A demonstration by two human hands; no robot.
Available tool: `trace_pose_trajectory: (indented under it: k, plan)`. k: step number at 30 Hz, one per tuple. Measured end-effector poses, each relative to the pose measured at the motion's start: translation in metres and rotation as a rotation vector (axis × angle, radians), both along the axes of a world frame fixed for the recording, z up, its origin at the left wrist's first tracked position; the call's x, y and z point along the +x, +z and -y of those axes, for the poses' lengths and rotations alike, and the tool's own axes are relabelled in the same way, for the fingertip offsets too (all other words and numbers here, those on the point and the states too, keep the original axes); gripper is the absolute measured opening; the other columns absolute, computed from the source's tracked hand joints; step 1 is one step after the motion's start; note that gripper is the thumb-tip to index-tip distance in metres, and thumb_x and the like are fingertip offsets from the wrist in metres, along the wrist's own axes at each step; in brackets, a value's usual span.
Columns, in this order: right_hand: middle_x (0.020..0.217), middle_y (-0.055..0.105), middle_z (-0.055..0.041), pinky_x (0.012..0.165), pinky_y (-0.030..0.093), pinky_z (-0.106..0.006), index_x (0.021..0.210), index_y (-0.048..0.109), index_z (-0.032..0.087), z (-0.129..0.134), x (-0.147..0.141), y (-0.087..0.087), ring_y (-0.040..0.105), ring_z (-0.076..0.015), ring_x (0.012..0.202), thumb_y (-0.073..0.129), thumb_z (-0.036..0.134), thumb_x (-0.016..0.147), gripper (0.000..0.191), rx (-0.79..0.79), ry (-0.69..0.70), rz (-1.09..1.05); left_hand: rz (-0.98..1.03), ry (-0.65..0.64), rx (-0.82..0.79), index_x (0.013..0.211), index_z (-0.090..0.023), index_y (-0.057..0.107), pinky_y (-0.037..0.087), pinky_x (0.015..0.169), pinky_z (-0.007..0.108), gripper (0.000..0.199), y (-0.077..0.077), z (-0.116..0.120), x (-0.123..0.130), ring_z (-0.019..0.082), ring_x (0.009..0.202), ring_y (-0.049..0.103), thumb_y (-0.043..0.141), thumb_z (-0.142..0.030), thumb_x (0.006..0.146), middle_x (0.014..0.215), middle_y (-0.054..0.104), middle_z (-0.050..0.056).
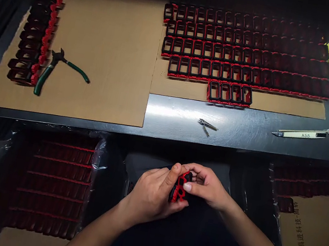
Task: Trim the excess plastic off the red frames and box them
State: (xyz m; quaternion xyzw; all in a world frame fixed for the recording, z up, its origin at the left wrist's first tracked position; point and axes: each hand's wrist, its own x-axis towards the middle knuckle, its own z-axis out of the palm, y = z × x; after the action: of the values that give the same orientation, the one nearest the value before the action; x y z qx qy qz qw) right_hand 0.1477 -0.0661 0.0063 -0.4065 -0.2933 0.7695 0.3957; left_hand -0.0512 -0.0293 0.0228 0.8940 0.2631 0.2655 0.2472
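A small red and black plastic frame is held between my two hands, in front of my body below the bench edge. My left hand wraps round its left side, with the thumb pointing up. From the right, my right hand pinches the same part between thumb and fingers. Part of the frame is hidden behind the fingers. On the bench beyond lie several rows of similar red and black frames.
Green-handled cutting pliers lie on cardboard beside a column of frames. Small nippers and a cutter marked A55 lie on the metal bench. Plastic-lined bins of frames stand left and right.
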Motion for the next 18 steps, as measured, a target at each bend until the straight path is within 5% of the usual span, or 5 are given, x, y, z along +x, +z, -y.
trace_pose_trajectory:
  k: [2, 4, 12, 18]
  plan:
    - [0.086, 0.074, -0.0027, 0.075, 0.051, -0.028, 0.102, 0.074, 0.018, -0.003, -0.001, 0.004, 0.067, -0.0159, 0.077, 0.074, 0.04, 0.087, 0.027, 0.035, -0.009, 0.178, -0.003, -0.008, 0.021, 0.158, -0.011, -0.013, 0.063, 0.063, 0.041, 0.113, 0.0, -0.001, 0.001, 0.026, 0.077, 0.075, 0.072, -0.035, 0.088, 0.107, 0.076, 0.021]
    - [0.08, 0.073, -0.0042, 0.074, 0.051, -0.029, 0.091, 0.076, 0.016, -0.005, -0.001, 0.003, 0.066, -0.0171, 0.075, 0.061, 0.047, 0.094, 0.035, 0.033, -0.048, 0.226, 0.015, -0.015, 0.02, 0.158, -0.011, -0.012, 0.064, 0.064, 0.041, 0.112, 0.0, -0.001, 0.001, 0.026, 0.079, 0.075, 0.072, -0.036, 0.088, 0.11, 0.075, 0.022]
    - [0.081, 0.076, -0.0085, 0.068, 0.055, -0.028, 0.092, 0.076, 0.012, 0.011, 0.005, -0.016, 0.071, -0.0185, 0.072, 0.076, 0.044, 0.079, 0.035, -0.28, -0.04, -0.245, 0.136, 0.086, -0.068, 0.158, -0.005, -0.003, 0.066, 0.079, 0.037, 0.113, -0.004, -0.001, 0.005, 0.027, 0.101, 0.076, 0.062, -0.064, 0.087, 0.114, 0.073, 0.025]
    - [0.09, 0.077, -0.0133, 0.073, 0.057, -0.029, 0.103, 0.072, 0.009, 0.015, 0.005, -0.019, 0.074, -0.02, 0.08, 0.08, 0.046, 0.079, 0.045, -0.279, 0.025, -0.401, 0.12, 0.126, -0.124, 0.158, -0.01, -0.007, 0.066, 0.081, 0.036, 0.116, -0.004, -0.001, 0.007, 0.027, 0.105, 0.075, 0.061, -0.069, 0.085, 0.117, 0.073, 0.024]
